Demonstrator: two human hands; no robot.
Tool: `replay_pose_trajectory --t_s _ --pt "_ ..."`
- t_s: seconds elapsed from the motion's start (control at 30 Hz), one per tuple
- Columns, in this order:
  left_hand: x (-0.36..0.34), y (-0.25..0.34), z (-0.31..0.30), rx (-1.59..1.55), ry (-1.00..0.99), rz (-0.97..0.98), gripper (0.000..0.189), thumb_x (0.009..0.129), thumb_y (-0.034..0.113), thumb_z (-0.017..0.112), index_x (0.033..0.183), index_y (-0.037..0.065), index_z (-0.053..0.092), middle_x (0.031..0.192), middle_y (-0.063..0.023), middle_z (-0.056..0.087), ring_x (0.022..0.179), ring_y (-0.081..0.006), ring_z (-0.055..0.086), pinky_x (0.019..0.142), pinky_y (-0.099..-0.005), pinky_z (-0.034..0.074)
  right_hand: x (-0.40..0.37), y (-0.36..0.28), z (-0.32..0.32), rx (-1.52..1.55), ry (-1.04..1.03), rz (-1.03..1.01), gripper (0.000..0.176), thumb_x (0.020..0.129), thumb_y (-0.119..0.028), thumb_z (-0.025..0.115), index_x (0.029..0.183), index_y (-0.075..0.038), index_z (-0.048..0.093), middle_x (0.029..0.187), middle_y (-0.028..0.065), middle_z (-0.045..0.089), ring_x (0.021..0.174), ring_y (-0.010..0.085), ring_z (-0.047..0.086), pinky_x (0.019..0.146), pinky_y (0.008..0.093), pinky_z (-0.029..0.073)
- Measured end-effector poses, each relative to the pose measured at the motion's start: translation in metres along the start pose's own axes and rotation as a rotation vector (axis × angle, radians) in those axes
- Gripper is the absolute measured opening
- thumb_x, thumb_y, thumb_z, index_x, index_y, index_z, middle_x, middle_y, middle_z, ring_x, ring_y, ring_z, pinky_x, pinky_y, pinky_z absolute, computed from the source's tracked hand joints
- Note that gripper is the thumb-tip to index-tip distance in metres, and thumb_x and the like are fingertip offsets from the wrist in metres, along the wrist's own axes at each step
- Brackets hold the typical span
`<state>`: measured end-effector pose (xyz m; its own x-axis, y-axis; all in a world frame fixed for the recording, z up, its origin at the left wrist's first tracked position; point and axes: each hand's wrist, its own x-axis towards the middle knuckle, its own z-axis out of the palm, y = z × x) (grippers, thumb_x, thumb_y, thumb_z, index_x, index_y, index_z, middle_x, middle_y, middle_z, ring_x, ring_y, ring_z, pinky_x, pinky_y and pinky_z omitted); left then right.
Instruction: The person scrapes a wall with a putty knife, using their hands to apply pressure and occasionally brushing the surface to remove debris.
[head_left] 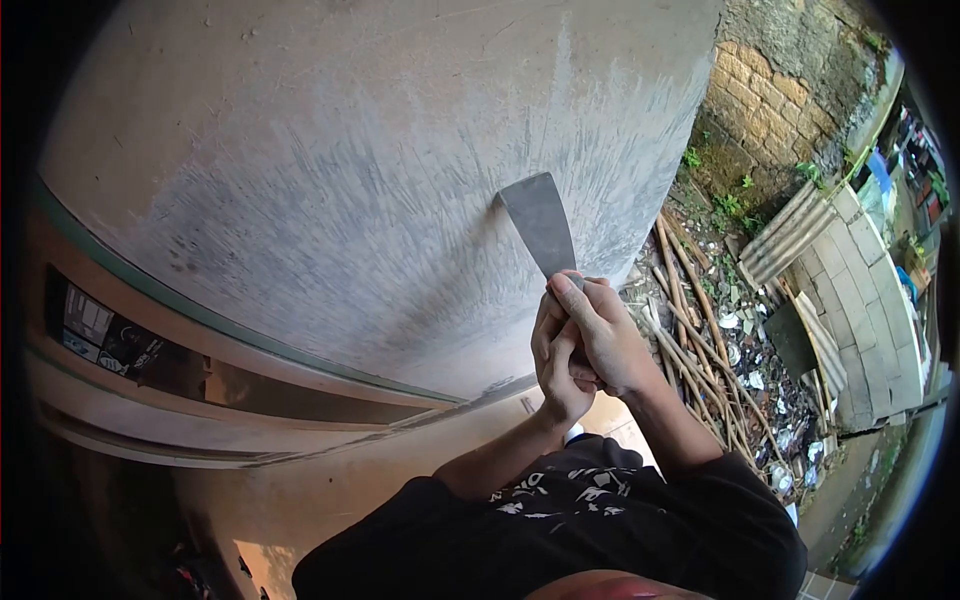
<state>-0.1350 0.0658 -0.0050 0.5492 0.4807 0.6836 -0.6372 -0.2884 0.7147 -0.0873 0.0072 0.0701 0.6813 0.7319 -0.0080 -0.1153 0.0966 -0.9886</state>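
Both my hands are closed together around the handle of a putty knife [541,222], its wide grey blade pointing up and away from me. My right hand [612,340] wraps the handle from the right, the thumb lying along it toward the blade. My left hand [560,372] is closed on the handle from the left, its fingers partly tucked under the right hand. The handle is mostly hidden. The blade's edge is at the wall [400,200], where its shadow begins near the left corner. Pale bluish scrape marks cover the wall's middle; smoother beige paint shows above.
A window opening with a green-edged frame [240,335] lies at left. Bamboo poles [690,330] and scattered rubbish [775,400] cover the ground at right. Beyond stand a grey block wall [860,300], a corrugated sheet [788,235] and an old brick wall [765,90].
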Motion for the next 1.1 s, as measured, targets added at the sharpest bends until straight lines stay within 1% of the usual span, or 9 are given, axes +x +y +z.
replay_pose_trajectory --t_s 0.07,0.13,0.2,0.27,0.6,0.73,0.8,1.03,1.1 --pt "0.003 0.013 0.005 0.099 0.002 0.055 0.047 0.089 0.015 0.04 0.125 -0.015 0.043 0.129 -0.0265 0.048 0.114 -0.0357 0.054 0.093 -0.0392 0.046 -0.003 -0.013 0.009 -0.118 0.094 -0.151 0.039 0.102 -0.029 0.041 0.073 -0.003 0.047 0.063 0.0021 0.048 0.057 0.01 0.047 0.054 0.0229 0.04" --pt "0.004 0.012 0.006 -0.263 0.087 -0.31 0.044 0.087 0.011 0.044 0.123 -0.015 0.045 0.123 -0.0258 0.05 0.107 -0.0363 0.056 0.087 -0.0412 0.048 0.005 0.016 0.001 -0.139 0.124 -0.081 0.04 0.102 -0.03 0.042 0.072 -0.003 0.047 0.061 0.0018 0.047 0.058 0.01 0.046 0.055 0.0238 0.039" --pt "0.001 -0.003 0.004 -0.03 0.059 -0.071 0.045 0.087 0.015 0.041 0.122 -0.013 0.046 0.118 -0.0223 0.051 0.103 -0.0323 0.057 0.082 -0.0403 0.051 0.01 0.027 -0.004 -0.153 0.152 -0.015 0.041 0.101 -0.03 0.042 0.071 -0.003 0.047 0.06 0.0015 0.045 0.058 0.0101 0.044 0.056 0.0248 0.039" --pt "0.004 -0.009 -0.005 -0.353 0.027 -0.279 0.047 0.088 0.019 0.035 0.124 -0.008 0.048 0.116 -0.0157 0.053 0.111 -0.022 0.052 0.094 -0.0305 0.04 0.015 0.024 -0.002 -0.196 0.054 -0.245 0.047 0.099 -0.035 0.045 0.071 0.001 0.052 0.06 0.0043 0.049 0.064 0.0147 0.049 0.065 0.0315 0.042" --pt "0.013 0.005 -0.01 -0.318 0.028 -0.348 0.047 0.087 0.021 0.036 0.123 -0.008 0.047 0.117 -0.0162 0.053 0.11 -0.0237 0.053 0.094 -0.0329 0.039 0.012 0.019 0.005 -0.133 0.102 -0.166 0.044 0.099 -0.037 0.046 0.074 -0.001 0.054 0.061 0.0035 0.048 0.058 0.0101 0.046 0.053 0.0294 0.04" --pt "0.019 0.006 -0.01 -0.26 0.003 -0.332 0.048 0.087 0.021 0.036 0.123 -0.008 0.048 0.12 -0.0181 0.053 0.113 -0.0252 0.052 0.096 -0.0335 0.039 0.018 0.026 0.006 -0.12 0.132 -0.208 0.046 0.099 -0.037 0.046 0.072 -0.001 0.053 0.06 0.0039 0.048 0.057 0.0107 0.047 0.054 0.0291 0.04" --pt "0.019 0.006 -0.008 -0.268 0.049 -0.357 0.047 0.087 0.021 0.037 0.122 -0.008 0.048 0.12 -0.0186 0.053 0.113 -0.0259 0.052 0.097 -0.0336 0.039 0.017 0.024 0.006 -0.151 0.132 -0.156 0.043 0.101 -0.031 0.042 0.069 -0.003 0.046 0.066 0.0016 0.042 0.065 0.0106 0.04 0.064 0.0266 0.037" --pt "0.023 0.004 -0.01 -0.115 0.002 -0.274 0.047 0.087 0.022 0.038 0.121 -0.009 0.049 0.119 -0.0209 0.052 0.112 -0.0301 0.052 0.095 -0.0349 0.04 0.02 0.016 0.009 -0.117 0.078 -0.204 0.043 0.102 -0.03 0.041 0.068 -0.003 0.044 0.061 0.003 0.045 0.057 0.0115 0.044 0.056 0.0265 0.039" --pt "0.029 0.012 -0.016 -0.05 -0.032 -0.241 0.047 0.087 0.022 0.038 0.121 -0.01 0.049 0.119 -0.0219 0.052 0.112 -0.032 0.053 0.094 -0.0356 0.041 0.021 0.013 0.011 -0.174 0.161 -0.102 0.046 0.101 -0.033 0.042 0.071 0.0 0.054 0.063 0.007 0.054 0.063 0.0129 0.053 0.063 0.0268 0.043"
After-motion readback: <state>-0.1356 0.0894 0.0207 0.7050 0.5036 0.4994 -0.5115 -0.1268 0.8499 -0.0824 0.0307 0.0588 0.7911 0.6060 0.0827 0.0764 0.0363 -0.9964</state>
